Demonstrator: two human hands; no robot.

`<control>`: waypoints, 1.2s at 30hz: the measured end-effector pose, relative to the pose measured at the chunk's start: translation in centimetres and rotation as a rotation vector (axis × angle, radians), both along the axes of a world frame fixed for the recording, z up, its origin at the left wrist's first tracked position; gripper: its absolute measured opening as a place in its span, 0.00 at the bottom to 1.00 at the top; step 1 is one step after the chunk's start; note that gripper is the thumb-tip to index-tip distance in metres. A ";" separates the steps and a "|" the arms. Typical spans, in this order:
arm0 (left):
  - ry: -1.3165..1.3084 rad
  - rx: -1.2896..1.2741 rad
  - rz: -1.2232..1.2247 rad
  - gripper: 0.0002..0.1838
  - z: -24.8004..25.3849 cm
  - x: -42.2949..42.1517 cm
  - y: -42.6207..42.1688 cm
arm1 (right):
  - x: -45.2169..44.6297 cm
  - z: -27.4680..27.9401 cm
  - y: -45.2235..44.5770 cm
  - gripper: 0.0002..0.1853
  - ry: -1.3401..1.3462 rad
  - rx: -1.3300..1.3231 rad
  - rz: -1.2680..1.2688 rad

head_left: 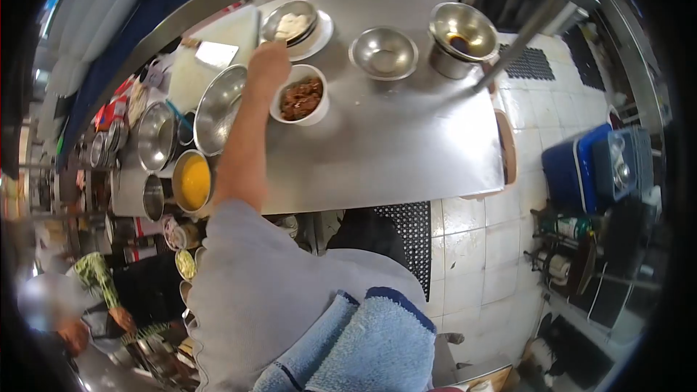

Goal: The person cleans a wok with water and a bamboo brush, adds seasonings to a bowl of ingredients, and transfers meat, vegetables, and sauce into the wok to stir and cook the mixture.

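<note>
My left hand point(269, 65) reaches across the steel table, with its fingers curled closed at the near edge of a small metal bowl point(308, 11). Whatever is in the fingers is hidden by the hand. Pale, creamy-looking food point(292, 27) lies in that bowl, which sits on a white plate point(319, 45). Just nearer, a white tub point(324, 110) holds dark brown, moist pieces point(301, 97) of what looks like meat. Beside my forearm is a large steel bowl point(210, 112), partly covered by the arm. My right hand is out of view.
A cleaver point(216, 54) lies on a white cutting board point(190, 80). Metal bowls point(384, 65) point(475, 25) stand toward the right; the farther one holds dark liquid. Yellow liquid point(195, 181) fills a pot at left. A person point(98, 276) is at lower left. A metal post point(523, 40) rises at right.
</note>
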State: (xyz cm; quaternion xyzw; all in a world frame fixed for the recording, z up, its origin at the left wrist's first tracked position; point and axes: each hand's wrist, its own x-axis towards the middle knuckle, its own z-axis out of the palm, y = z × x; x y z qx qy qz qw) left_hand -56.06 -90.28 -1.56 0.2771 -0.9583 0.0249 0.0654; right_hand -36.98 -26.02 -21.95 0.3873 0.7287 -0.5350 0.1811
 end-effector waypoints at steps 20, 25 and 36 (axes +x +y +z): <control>-0.003 0.538 -0.395 0.12 -2.7 0.0 -4.9 | -3.5 -2.0 -2.7 0.11 -0.065 0.006 0.116; 0.114 0.866 -0.114 0.09 4.3 -6.3 -4.9 | -3.0 -2.2 -2.8 0.11 -0.064 0.013 0.086; 0.399 0.854 0.369 0.18 -3.9 -23.7 -4.2 | -1.4 -2.3 -2.7 0.11 -0.061 0.021 0.018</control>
